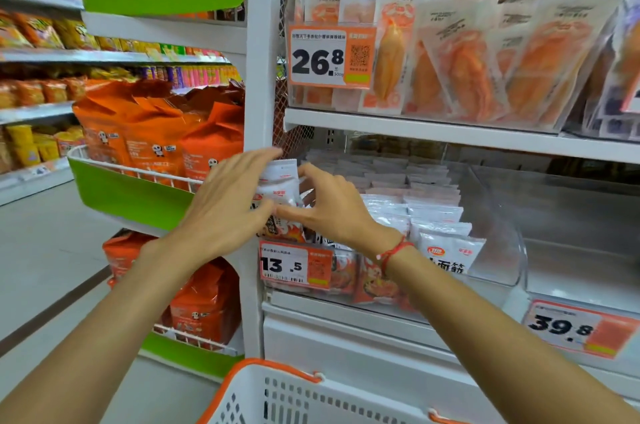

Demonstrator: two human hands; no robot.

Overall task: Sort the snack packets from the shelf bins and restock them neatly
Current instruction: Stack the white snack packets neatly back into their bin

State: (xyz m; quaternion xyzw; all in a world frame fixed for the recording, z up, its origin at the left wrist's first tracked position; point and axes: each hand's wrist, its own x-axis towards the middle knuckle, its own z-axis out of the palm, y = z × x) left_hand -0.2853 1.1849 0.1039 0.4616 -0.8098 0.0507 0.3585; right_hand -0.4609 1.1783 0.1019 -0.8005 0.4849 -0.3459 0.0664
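Both hands meet at the front left corner of the middle shelf's clear bin [498, 215]. The left hand [228, 201] has its fingers curled round the left side of a small stack of white packets [281, 181], thumb at the lower front. The right hand [332, 208] pinches the same stack from the right, index finger arched over the top, thumb pointing left under it; a red cord [393, 252] circles that wrist. The held packets stand upright, long axis vertical, sealed top edge up, printed face toward the camera.

Behind and to the right of the hands, rows of matching white packets [436, 215] fill the bin, standing on edge, tops up, faces to the front. The bin's right part shows bare clear wall. Orange-printed packets [367, 279] sit along the front edge below the hands, beside a price tag [294, 266] reading 13.5.

The upper shelf [450, 132] carries tall upright pouches [467, 66] with orange contents, leaning slightly, and a tag [330, 56] reading 26.8. A tag [578, 328] reading 39.8 hangs at the right of the lower edge.

Left of the white upright [263, 42], green-fronted wire racks [131, 195] hold orange bags [156, 132]. Further shelves of snacks run along the aisle at far left. A white basket [277, 396] with orange rim sits at the bottom edge. The floor is pale grey.
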